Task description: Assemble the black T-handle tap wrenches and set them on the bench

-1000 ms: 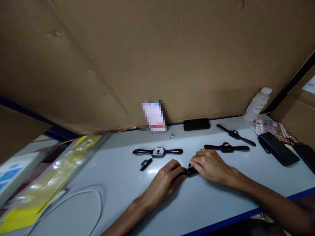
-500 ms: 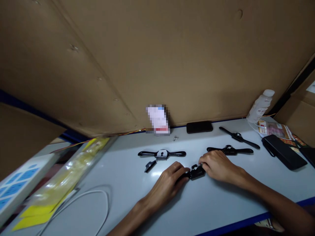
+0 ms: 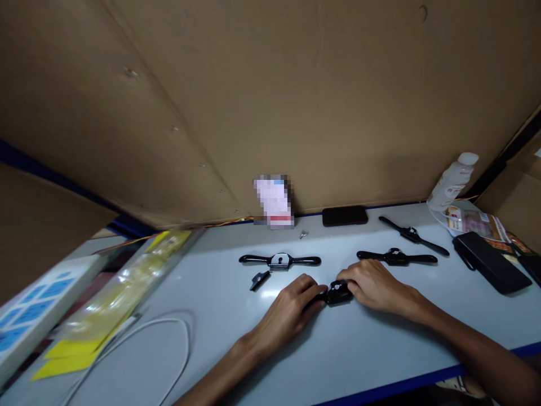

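Far out to the left of the left hand (image 3: 291, 307), a yellow packet (image 3: 114, 299) lies at the edge of the white table (image 3: 220, 293), and a white cable (image 3: 169, 338) curves just nearer the body. Ahead of that hand rests a black spokeshave (image 3: 279, 260), with a small loose black blade (image 3: 259, 279) just in front and to its left. The left hand lies palm down, fingers curled onto the left handle of another spokeshave, the held spokeshave (image 3: 337, 293), whose middle shows between both hands. The right hand (image 3: 372, 286) covers its right handle, fingers bent over it. Beyond the right hand lie two more spokeshaves (image 3: 397, 257), then a white bottle (image 3: 452, 180) far right.
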Demonstrator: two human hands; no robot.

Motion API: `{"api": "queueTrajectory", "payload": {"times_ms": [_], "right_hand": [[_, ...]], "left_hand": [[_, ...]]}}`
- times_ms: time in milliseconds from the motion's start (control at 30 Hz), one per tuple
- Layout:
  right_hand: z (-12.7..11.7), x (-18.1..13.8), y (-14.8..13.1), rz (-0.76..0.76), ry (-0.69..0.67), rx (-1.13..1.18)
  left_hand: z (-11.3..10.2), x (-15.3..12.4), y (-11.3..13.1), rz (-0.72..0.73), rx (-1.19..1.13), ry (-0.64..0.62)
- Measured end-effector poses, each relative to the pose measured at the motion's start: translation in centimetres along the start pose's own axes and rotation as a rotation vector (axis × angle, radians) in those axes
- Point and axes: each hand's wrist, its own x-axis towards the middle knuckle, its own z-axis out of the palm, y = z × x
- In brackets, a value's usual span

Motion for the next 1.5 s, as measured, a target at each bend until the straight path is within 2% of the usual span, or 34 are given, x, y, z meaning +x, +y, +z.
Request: {"api": "queueTrajectory", "payload": {"times_ms": [200, 400, 567, 700, 867, 967, 1200, 1500], "right_hand": [[-0.5, -0.2, -0.3, 0.073, 0.056, -0.006], [-0.8, -0.6, -1.1, -0.085, -0.031, 0.054], [-0.8, -0.7, -1.3, -0.048, 0.021, -0.043], [-1.0, -0.6, -1.5, -0.094, -0.018, -0.022], [-1.0, -0.4, -1.8, -0.044, -0.033, -0.111], [-0.9, -0.5, -1.8, -0.094, -0.033, -0.052], [-1.2, -0.5, -0.8, 0.052, -0.013, -0.169], [-1.7, -1.0, -0.5, -0.004, -0.096, -0.147]], "left_hand": [[0.3, 0.0, -0.1, -0.011, -0.003, -0.009], [0.2, 0.1, -0.1, 0.012, -0.009, 0.006], [0.2, 0.1, -0.2, 0.021, -0.005, 0.017], [0.2, 0.1, -0.2, 0.022, -0.002, 0.002], [0.2, 0.1, -0.2, 0.007, 0.006, 0.001], [0.2, 0.1, -0.2, 0.015, 0.006, 0.000], [0.1, 0.1, -0.1, 0.013, 0.002, -0.005], [0.3, 0.0, -0.3, -0.003, -0.010, 0.000]]}}
